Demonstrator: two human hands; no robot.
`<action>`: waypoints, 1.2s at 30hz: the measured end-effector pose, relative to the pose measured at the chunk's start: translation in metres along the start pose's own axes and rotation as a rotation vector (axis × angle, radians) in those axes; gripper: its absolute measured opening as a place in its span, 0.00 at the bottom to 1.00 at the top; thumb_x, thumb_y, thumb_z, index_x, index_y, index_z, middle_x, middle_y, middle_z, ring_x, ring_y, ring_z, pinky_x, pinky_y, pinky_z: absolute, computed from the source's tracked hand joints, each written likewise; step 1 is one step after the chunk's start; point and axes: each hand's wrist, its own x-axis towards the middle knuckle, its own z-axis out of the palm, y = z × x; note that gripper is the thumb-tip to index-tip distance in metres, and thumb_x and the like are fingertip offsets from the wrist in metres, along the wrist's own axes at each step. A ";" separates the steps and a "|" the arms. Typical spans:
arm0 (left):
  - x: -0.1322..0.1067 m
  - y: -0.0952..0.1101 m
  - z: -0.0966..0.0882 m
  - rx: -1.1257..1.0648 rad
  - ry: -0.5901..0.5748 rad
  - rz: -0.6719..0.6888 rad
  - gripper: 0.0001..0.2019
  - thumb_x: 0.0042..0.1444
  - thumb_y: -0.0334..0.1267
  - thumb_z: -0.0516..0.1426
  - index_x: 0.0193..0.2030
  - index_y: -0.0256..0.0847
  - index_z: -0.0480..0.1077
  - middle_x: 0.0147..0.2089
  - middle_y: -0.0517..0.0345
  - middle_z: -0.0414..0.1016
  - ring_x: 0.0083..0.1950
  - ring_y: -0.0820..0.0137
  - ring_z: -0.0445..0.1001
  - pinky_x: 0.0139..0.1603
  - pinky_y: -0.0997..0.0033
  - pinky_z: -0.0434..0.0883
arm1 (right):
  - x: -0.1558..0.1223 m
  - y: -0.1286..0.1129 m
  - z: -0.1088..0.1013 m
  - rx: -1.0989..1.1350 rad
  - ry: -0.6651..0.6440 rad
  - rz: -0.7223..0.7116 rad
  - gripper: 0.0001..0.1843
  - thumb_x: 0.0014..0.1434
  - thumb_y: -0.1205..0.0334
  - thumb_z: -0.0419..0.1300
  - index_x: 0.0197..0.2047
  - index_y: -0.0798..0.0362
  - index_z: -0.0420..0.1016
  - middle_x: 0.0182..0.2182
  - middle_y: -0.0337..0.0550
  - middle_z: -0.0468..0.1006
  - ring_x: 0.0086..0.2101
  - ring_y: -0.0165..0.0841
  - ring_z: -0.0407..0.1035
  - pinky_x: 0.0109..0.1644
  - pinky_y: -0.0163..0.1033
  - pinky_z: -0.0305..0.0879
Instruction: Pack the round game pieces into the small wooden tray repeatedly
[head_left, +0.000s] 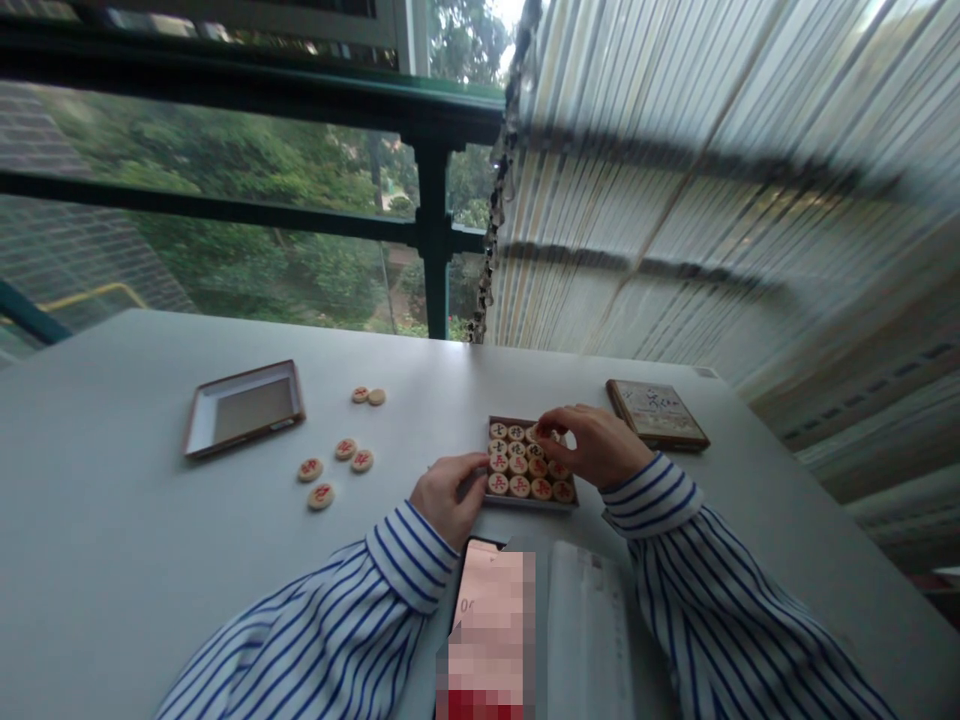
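A small brown tray (491,500) on the white table (120,500) holds several round wooden game pieces with red marks. My right hand (592,442) hovers over the tray's far right part, fingers pinched on one round piece (537,433). My left hand (448,492) rests against the tray's left edge, fingers curled at its rim. Both arms wear blue-striped white sleeves.
Several loose round pieces (336,462) lie left of the tray. An empty box lid (244,408) sits further left, a flat brown box (657,413) at the right. A phone (489,610) and a white folded sheet (589,625) lie near me. Blinds and a window stand behind the table.
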 end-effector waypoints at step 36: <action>0.001 0.002 -0.002 -0.006 -0.007 0.032 0.12 0.48 0.31 0.53 0.41 0.38 0.70 0.39 0.54 0.76 0.41 0.69 0.73 0.43 0.67 0.71 | 0.007 0.004 0.011 0.018 -0.102 0.046 0.15 0.53 0.53 0.53 0.38 0.50 0.75 0.34 0.46 0.72 0.35 0.33 0.66 0.40 0.36 0.59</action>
